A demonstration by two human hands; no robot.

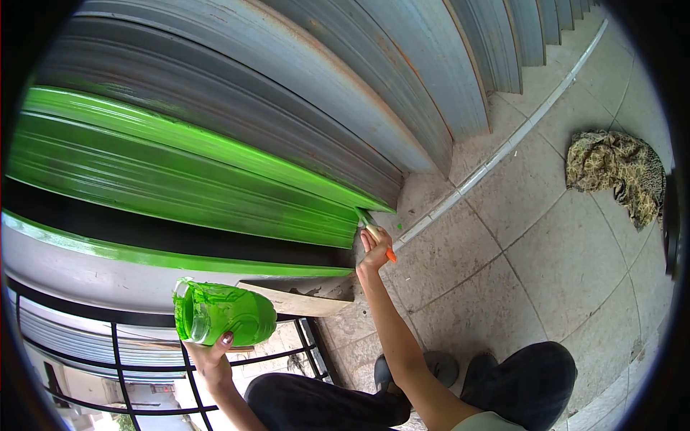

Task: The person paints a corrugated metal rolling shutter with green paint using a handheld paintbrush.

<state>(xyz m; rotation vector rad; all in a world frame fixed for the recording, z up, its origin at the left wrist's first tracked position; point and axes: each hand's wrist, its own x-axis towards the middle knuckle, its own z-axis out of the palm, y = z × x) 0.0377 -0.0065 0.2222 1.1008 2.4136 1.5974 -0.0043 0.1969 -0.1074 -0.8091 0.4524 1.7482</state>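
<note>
Brush (373, 231), one: pale handle, orange end, green head. Located at the foot of the green panel (187, 179), its head at the panel's lower corner, near the floor. Held in my right hand (376, 249), fingers closed around the handle; I judge the hold is set well down so the bristles reach the corner while my knuckles stay off the wet-looking surface.

Container (244, 312), one: see-through, coated inside and at the rim with green paint. Held in my left hand (213, 363), thumb pressed on the near side, the other fingers mostly hidden. Its mouth faces the way the panels rise, so I take it to be upright, kept off the floor and near the brush for easy dipping.

Grey panels (287, 93), several: bare, folded, beside the green one.

Pale board (302, 298), one: next to the green-edged strip below the panel; its purpose I cannot tell.

Floor (532, 237): tiled, one small green spot (399, 226) near my right hand, crossed by a white strip (496, 161).

Patterned cloth (611, 169), one: crumpled on the tiles, well apart from the paint, perhaps for wiping.

Black grille (118, 359): beyond my left hand.
</note>
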